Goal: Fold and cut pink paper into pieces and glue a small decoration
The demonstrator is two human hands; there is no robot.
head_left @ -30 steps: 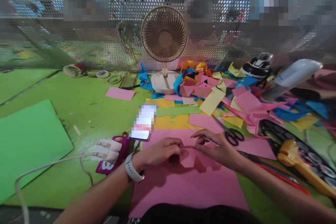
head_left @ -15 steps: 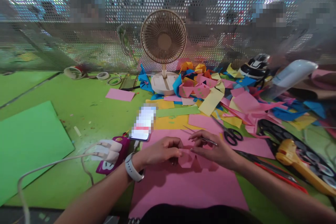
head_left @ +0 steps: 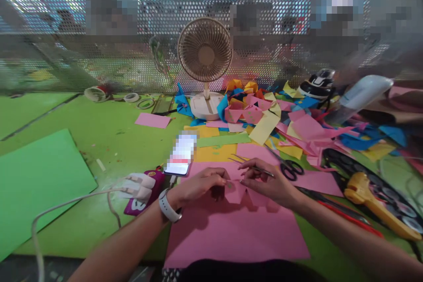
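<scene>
Green tabletop point(head_left: 127, 150) was the whole work area, its near edge showing at lower left. Big pink sheet point(head_left: 238, 242) ran from the wearer's dark clothing point(head_left: 224, 269) up to just past the hands, so most of the moving room was that flat pink bit in front, plus a strip of green along its right edge.

Small folded pink piece point(head_left: 236, 194) sat between the hands, over the sheet's upper half. Left hand point(head_left: 205, 185) had its thumb and finger pinched on the left side of it. Right hand point(head_left: 269, 181) was closed round the tweezers point(head_left: 269, 173), prongs pointing away past the fingers, thumb near the piece's right side; couldn't tell if it was touching.

Left side was tight: purple power block point(head_left: 157, 180) near the wrist, phone point(head_left: 180, 154) by the sheet's far left corner. Over right, black-handled scissors point(head_left: 292, 170) lay just beyond the right hand, with a yellow tool point(head_left: 380, 207) farther out. Past that, paper scraps point(head_left: 313, 128) crowded up to the fan point(head_left: 205, 48), and perforated screen point(head_left: 115, 61) closed off the back.
</scene>
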